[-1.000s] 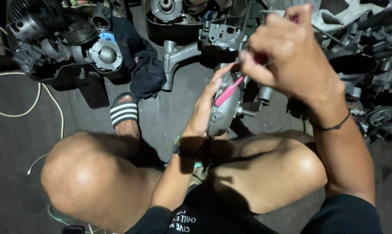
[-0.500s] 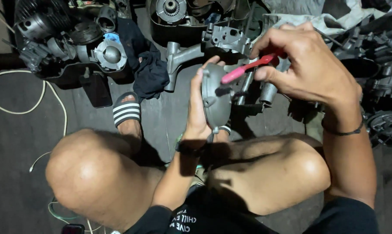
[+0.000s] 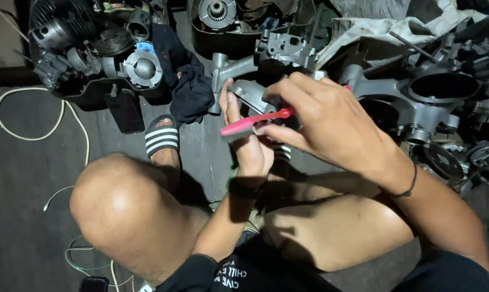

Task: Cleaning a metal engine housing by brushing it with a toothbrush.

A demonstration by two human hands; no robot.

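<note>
I squat on the floor with both knees in view. My left hand (image 3: 248, 141) holds up a grey cast-metal engine cover (image 3: 251, 95), fingers wrapped around its near side. My right hand (image 3: 328, 125) grips a red-handled tool (image 3: 255, 122), shaped like a toothbrush, and lays its tip against the left hand and the cover. A dark band circles each wrist. The working end of the tool is partly hidden by my fingers.
An engine block (image 3: 87, 54) with a round chrome cap stands at the back left beside a black rag (image 3: 187, 92). Grey crankcase halves (image 3: 434, 92) and gears lie at the right. A white cable (image 3: 33, 135) loops over the floor at left. A striped sandal (image 3: 161, 140) covers my foot.
My right hand has come down from near the camera and swung the red tool from upright to nearly level. The left hand has turned the cover and raised it slightly.
</note>
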